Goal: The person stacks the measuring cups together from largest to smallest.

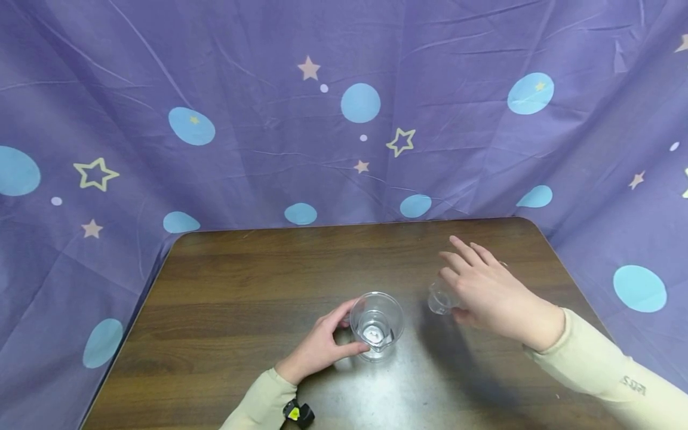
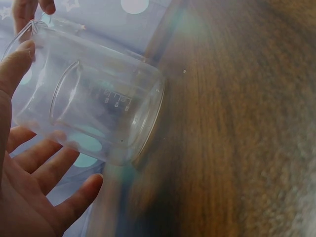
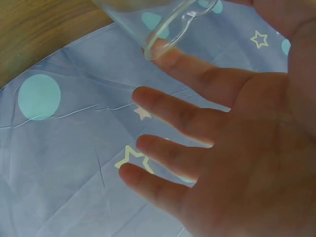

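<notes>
My left hand [image 1: 322, 343] grips a large clear glass beaker [image 1: 399, 319], thumb at its rim and fingers round the far side. Inside that beaker shows the curved rim of a smaller glass beaker [image 2: 66, 91], with printed graduation marks [image 2: 117, 100] seen through the glass. To the right, my right hand [image 1: 486, 292] holds a small clear beaker [image 1: 439, 301] between thumb and index finger, partly covered by the hand. In the right wrist view the index fingertip is at the spouted rim of this small beaker [image 3: 148, 24], while the other fingers stretch out away from it.
Everything is over a brown wood-grain table [image 1: 231, 298] with rounded far corners. A purple curtain [image 1: 258, 119] with stars and blue dots hangs behind and at both sides. A black and yellow device [image 1: 297, 413] is at the left wrist.
</notes>
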A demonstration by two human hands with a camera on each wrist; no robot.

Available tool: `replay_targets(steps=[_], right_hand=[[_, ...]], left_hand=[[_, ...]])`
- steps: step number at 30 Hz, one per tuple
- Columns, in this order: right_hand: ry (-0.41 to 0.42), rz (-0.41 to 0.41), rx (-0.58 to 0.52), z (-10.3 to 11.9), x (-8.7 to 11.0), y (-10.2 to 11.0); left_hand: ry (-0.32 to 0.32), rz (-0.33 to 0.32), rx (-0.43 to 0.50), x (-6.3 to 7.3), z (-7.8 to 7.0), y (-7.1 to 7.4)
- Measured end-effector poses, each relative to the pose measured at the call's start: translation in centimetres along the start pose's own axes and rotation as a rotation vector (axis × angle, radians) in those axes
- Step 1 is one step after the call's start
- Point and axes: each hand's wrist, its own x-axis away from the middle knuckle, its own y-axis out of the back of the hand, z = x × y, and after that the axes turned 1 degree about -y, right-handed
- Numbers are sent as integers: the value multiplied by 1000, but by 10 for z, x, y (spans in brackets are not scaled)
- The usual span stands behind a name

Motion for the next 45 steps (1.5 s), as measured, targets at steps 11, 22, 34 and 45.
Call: replay_targets(steps=[11,22,34,45], right_hand=[[111,-25,32,2,-11,5],[183,-89,38,4,-18,8],[268,-113,17,10,-29,16],[296,-104,-11,15,-37,18]], left_hand=[[10,6,2,0,0,0],[23,8,3,2,0,0],[11,4,11,1,1,-1],[3,5,20,0,1,1]])
